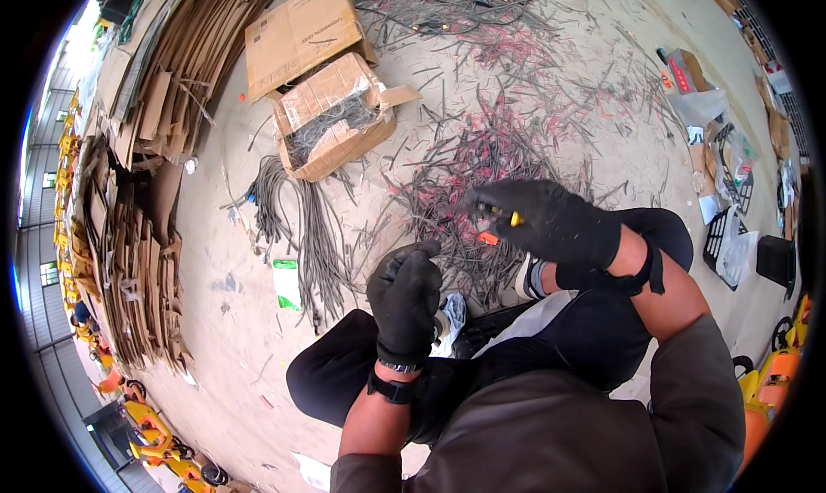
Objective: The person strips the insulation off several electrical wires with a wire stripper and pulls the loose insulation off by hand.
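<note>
My right hand (548,225), in a black glove, grips a small black-and-yellow hand tool (514,218); its working end is blurred. Beneath it spreads a heap of cut black cable sheathing and red wire scraps (477,164), with an orange piece (488,238) among them. My left hand (406,293), gloved too, is held with curled fingers above my knee, to the left of the heap; whether anything is pinched in it is hidden. Left of that hand lies a bundle of long grey-black cables (316,248), bent over at its upper end.
An open carton (335,122) with thin wire-like strands stands beyond the bundle, against a larger cardboard box (303,38). Stacked flattened cardboard (142,261) lines the left. A green-and-white packet (286,284) lies on the floor. Black slatted panels (723,235) and plastic wrap are at right.
</note>
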Demonstrator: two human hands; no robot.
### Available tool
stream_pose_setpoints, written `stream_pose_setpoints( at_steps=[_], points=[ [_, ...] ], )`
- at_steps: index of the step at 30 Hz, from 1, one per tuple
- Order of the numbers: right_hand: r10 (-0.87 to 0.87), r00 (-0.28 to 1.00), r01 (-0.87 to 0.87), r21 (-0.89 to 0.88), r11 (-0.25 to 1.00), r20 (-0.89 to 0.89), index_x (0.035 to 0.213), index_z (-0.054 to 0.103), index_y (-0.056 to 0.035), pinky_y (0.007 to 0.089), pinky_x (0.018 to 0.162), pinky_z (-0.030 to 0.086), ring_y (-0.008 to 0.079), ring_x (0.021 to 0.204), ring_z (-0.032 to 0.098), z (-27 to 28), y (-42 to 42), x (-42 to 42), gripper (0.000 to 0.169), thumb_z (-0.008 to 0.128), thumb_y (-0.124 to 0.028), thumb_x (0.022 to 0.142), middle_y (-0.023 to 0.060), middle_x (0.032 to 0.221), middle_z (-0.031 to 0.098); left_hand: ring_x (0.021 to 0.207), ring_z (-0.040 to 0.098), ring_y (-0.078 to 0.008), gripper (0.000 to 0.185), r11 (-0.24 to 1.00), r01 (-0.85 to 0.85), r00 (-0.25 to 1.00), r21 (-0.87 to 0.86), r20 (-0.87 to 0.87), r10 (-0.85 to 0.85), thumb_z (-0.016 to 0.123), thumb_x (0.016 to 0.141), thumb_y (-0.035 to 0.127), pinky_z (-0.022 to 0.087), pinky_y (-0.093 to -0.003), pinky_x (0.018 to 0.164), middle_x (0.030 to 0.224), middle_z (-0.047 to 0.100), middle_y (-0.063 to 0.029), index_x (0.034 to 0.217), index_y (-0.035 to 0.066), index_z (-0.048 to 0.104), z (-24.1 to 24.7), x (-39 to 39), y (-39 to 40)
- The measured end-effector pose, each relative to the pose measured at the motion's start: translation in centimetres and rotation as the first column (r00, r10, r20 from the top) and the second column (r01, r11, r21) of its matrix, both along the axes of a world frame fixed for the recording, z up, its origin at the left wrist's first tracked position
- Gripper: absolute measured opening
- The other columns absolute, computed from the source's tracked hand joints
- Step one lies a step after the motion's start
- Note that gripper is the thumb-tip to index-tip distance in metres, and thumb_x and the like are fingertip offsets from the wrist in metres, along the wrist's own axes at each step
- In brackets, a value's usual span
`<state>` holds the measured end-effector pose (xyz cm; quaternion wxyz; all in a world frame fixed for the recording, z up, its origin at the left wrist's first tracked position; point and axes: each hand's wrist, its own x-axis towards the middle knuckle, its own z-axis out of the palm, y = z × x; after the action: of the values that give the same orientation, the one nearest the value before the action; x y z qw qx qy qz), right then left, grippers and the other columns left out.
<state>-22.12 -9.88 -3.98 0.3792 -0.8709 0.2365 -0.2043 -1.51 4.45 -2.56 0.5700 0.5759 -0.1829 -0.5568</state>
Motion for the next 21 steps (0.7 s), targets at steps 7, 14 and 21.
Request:
stream_pose_setpoints(
  at_steps=[7, 14, 21],
  points=[
    [0.112, 0.978, -0.112, 0.006, 0.994, -0.176, 0.13, 0.053, 0.004, 0.0465, 0.081, 0.054, 0.0376, 0.095, 0.067, -1.2, 2.1, 1.5, 0.049, 0.064, -0.018, 0.088, 0.0221, 0.106, 0.067, 0.049, 0.043, -0.0034, 0.021, 0.999, 0.05, 0.983, 0.014, 0.174, -0.052, 0.058, 0.098, 0.018, 0.032, -0.0201, 0.046, 0.069, 0.059, 0.0, 0.097, -0.002, 0.066, -0.5, -0.3, 0.4],
    [0.104, 0.962, -0.134, -0.104, 0.986, -0.251, 0.133, 0.051, 0.0004, 0.047, 0.086, 0.05, 0.0362, 0.097, 0.063, -0.5, 2.3, 2.0, 0.052, 0.063, -0.017, 0.086, 0.0195, 0.109, 0.063, 0.047, 0.046, -0.0055, 0.019, 0.992, 0.084, 0.996, 0.097, -0.002, -0.084, 0.057, 0.096, 0.015, 0.032, -0.0215, 0.044, 0.07, 0.062, -0.0038, 0.094, -0.002, 0.065, -0.8, -0.8, 0.6],
    [0.024, 0.931, -0.156, -0.34, 0.927, -0.364, 0.135, 0.054, -0.0044, 0.0498, 0.101, 0.043, 0.0357, 0.113, 0.059, 0.4, 2.8, 2.7, 0.057, 0.064, -0.013, 0.08, 0.0192, 0.125, 0.058, 0.042, 0.048, -0.0085, 0.02, 0.995, 0.081, 0.997, 0.062, 0.012, -0.081, 0.058, 0.095, 0.014, 0.034, -0.0239, 0.041, 0.072, 0.065, -0.0082, 0.096, -0.005, 0.066, 0.4, -1.9, 0.1]
  ],
)
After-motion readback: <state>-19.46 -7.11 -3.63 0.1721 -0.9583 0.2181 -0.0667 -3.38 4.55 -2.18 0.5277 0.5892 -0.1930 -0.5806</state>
